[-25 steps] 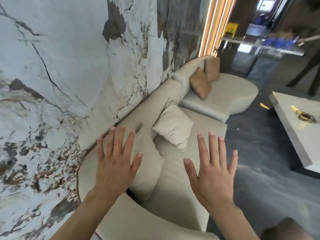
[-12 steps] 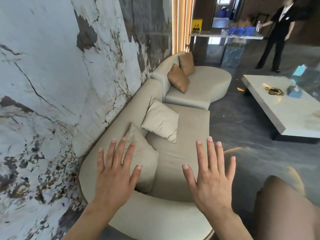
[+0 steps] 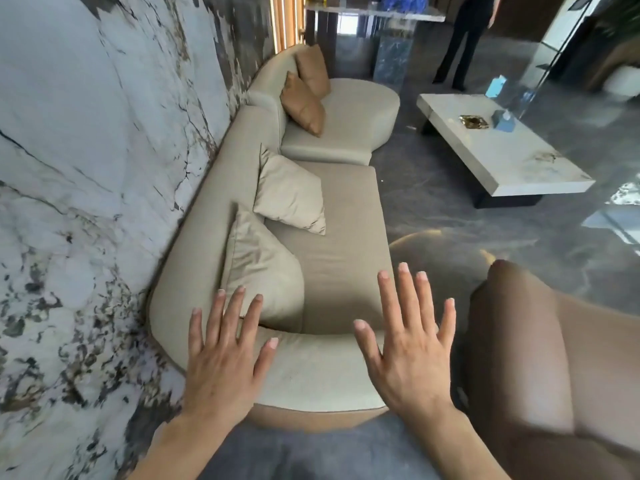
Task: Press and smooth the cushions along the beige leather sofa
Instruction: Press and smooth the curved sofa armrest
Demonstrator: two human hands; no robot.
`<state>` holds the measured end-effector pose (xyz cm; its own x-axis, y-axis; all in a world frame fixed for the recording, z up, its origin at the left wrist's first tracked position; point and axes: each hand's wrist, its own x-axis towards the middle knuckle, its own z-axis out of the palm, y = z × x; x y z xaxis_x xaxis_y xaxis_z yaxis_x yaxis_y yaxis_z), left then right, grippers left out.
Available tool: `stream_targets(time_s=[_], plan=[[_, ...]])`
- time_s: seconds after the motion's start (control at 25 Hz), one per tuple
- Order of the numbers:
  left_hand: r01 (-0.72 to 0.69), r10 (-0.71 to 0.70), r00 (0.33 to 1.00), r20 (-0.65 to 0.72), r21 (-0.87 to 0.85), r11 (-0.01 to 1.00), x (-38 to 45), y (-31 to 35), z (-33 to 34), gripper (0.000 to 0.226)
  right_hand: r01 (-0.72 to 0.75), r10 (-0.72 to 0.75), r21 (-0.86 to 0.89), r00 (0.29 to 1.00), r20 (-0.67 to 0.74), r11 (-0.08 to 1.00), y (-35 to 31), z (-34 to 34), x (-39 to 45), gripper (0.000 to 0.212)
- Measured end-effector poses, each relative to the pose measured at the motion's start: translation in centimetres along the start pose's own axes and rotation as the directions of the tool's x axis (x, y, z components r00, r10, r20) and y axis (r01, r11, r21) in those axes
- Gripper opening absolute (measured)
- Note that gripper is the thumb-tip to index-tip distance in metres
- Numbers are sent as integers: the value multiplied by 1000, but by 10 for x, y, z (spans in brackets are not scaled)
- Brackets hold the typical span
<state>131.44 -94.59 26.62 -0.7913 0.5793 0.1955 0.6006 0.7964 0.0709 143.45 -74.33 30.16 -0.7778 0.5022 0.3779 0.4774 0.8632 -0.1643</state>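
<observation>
The beige leather sofa [image 3: 343, 216] runs along the marble wall away from me. A beige cushion [image 3: 263, 268] leans in its near corner, and a second beige cushion [image 3: 289, 192] leans further along. Two tan cushions [image 3: 304, 102] rest on the rounded far section. My left hand [image 3: 225, 355] and my right hand [image 3: 412, 344] hover palm-down with fingers spread above the sofa's near armrest [image 3: 311, 372]. Neither hand holds anything or touches a cushion.
The marble wall [image 3: 86, 168] lies to the left. A brown armchair [image 3: 554, 368] stands at the right, close to my right hand. A low white coffee table [image 3: 498, 150] carries a blue tissue box and a gold tray. A person in black [image 3: 464, 39] stands far back.
The view has pulled back and tilted down, so the sofa's near armrest now lies under my hands. Both hands stay spread and empty. The brown armchair has come further into view.
</observation>
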Motion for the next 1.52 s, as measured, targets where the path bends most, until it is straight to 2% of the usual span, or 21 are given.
stream_targets(time_s=[0.32,0.6,0.68,0.8,0.92,1.52], plan=[[-27,39,983,180,-70,997,-28,-36,127,69,-52,62,-43,960,272,998,5,119,-55,68],[-23,34,972,234,-50,998,-15,-44,243,68,-34,49,-42,884,465,999,27,249,-92,73],[-50,55,986,160,-30,998,-20,-49,262,65,-6,20,-34,910,415,999,28,274,-102,70],[-84,84,996,9,-32,996,-21,-55,278,62,34,-29,-26,984,175,999,33,297,-108,62],[-109,106,990,-90,-38,993,-26,-57,285,58,59,-57,-27,996,66,998,35,302,-112,62],[-171,163,976,-145,-45,984,-17,-60,291,57,80,-77,-25,994,83,997,34,306,-99,64]])
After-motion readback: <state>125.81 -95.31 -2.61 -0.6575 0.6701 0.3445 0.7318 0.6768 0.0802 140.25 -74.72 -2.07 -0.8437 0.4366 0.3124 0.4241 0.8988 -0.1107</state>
